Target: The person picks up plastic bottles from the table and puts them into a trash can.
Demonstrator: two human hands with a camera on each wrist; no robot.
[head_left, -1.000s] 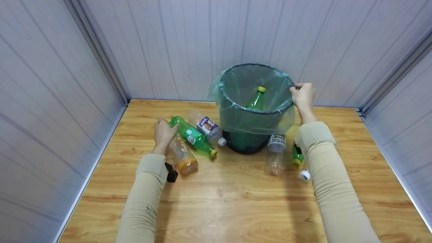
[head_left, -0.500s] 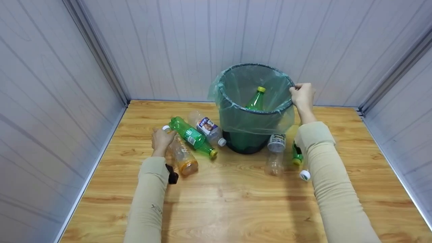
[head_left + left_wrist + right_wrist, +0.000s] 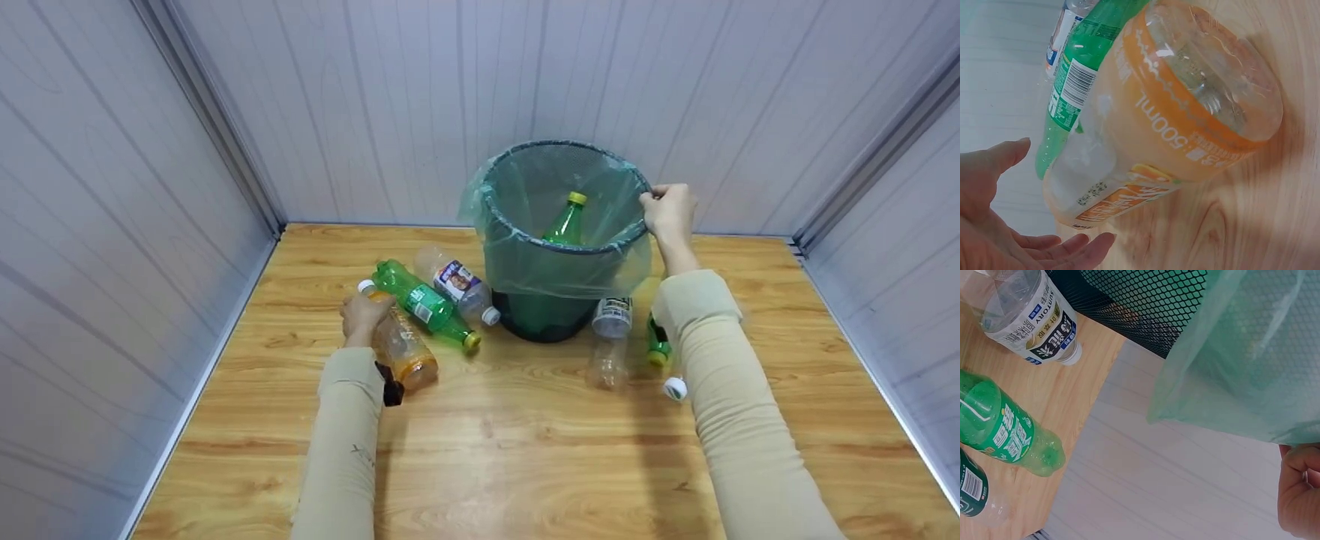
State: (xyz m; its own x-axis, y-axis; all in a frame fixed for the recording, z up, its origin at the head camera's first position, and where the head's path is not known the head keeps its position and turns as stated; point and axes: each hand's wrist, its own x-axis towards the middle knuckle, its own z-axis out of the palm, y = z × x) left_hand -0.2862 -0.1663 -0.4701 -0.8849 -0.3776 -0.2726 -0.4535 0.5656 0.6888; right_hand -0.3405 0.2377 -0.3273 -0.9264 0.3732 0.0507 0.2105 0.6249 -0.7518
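My left hand [image 3: 363,313] hovers at the neck end of an orange-labelled clear bottle [image 3: 405,349] lying on the wood surface. In the left wrist view its thumb and fingers are spread apart beside the bottle, with a gap between. Along that bottle's right side lies a green bottle [image 3: 424,302] with a yellow cap. My right hand [image 3: 671,212] pinches the rim of the mesh bin [image 3: 547,319] through the green bag [image 3: 559,270] that lines it. Another green bottle [image 3: 566,221] stands tilted inside the bin, its lower part hidden by the bag.
A clear bottle with a purple label [image 3: 457,281] lies left of the bin. Right of it lie a clear bottle [image 3: 609,352], a green bottle [image 3: 658,346] and a white-capped bottle [image 3: 675,388], partly behind my right sleeve. Panelled walls [image 3: 375,112] enclose the surface.
My left hand has moved from the green bottle's end down to the orange-labelled bottle's neck, uncovering a white cap. The right hand stays on the bin rim.
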